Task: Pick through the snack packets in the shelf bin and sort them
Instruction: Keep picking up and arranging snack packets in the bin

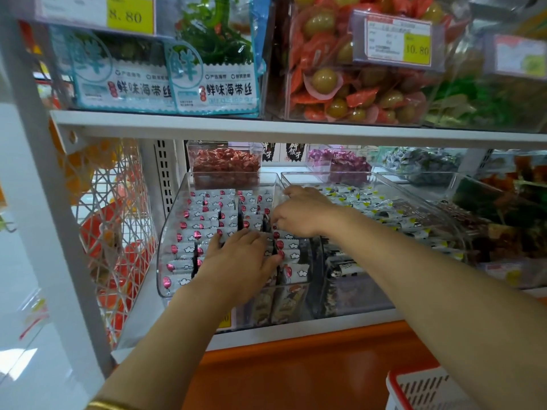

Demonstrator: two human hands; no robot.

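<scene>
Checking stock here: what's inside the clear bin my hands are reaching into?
The clear bin holds rows of white packets with pink balloon and cloud prints. The left hand and right hand cover the packets beneath them.

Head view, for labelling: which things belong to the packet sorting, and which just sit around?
Job: left hand, right hand, white snack packets, clear bin.
Just there: seaweed bags, price tag, red-rimmed basket.
</scene>
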